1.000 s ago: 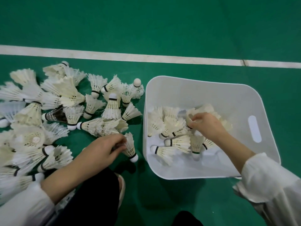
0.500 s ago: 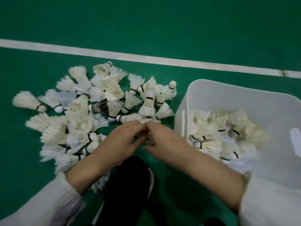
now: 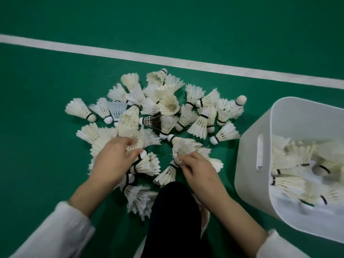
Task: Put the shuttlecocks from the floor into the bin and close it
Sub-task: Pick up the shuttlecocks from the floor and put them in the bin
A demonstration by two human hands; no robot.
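The bin [image 3: 251, 174] runs off the right edge, its shuttlecocks [image 3: 290, 181] blurred.

Single view; nothing shared with another. Camera worn on head, faced forward and steeply down onto floor [image 3: 46, 127]. Wide angle. Close range: left hand [image 3: 113, 161], right hand [image 3: 199, 170] and knee [image 3: 173, 211] framed at bottom, sleeves [image 3: 55, 229] at lower corners, shuttlecocks [image 3: 167, 112] centred, line [image 3: 167, 59] slanted across top, bin [image 3: 249, 164] cut by right edge.

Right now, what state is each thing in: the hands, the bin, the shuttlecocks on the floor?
Floor shuttlecocks, heaped loose, not yet binned.
Bin, open, no lid on, partly filled.
Left hand, fingers curled round floor shuttlecocks.
Right hand, pinches one by its feathers.
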